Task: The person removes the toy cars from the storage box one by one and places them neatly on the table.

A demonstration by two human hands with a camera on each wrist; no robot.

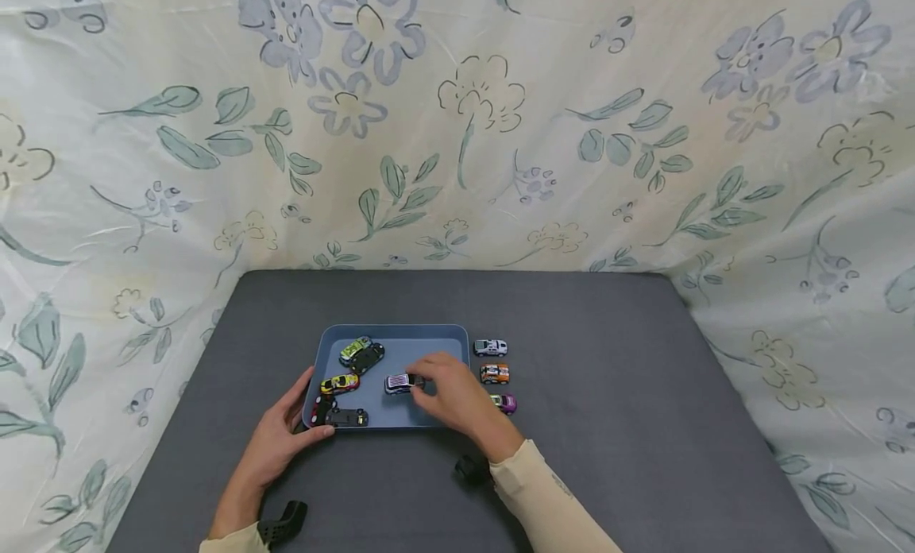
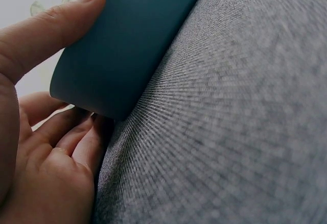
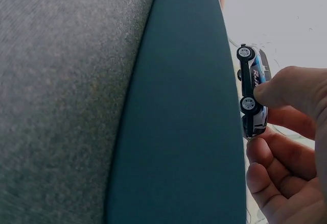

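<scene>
A blue tray lies on the grey table with several toy cars in its left part. My left hand grips the tray's near left corner; in the left wrist view the thumb presses the tray wall and the fingers reach round the left side. Over the middle of the tray, my right hand pinches a white and dark toy car between thumb and fingers. From the right wrist, that toy car shows its side and wheels above the tray's wall.
Right of the tray stand a white toy car, an orange one and a purple one, partly behind my right wrist. Inside the tray are yellow, green and black cars, among others. A floral curtain surrounds the table.
</scene>
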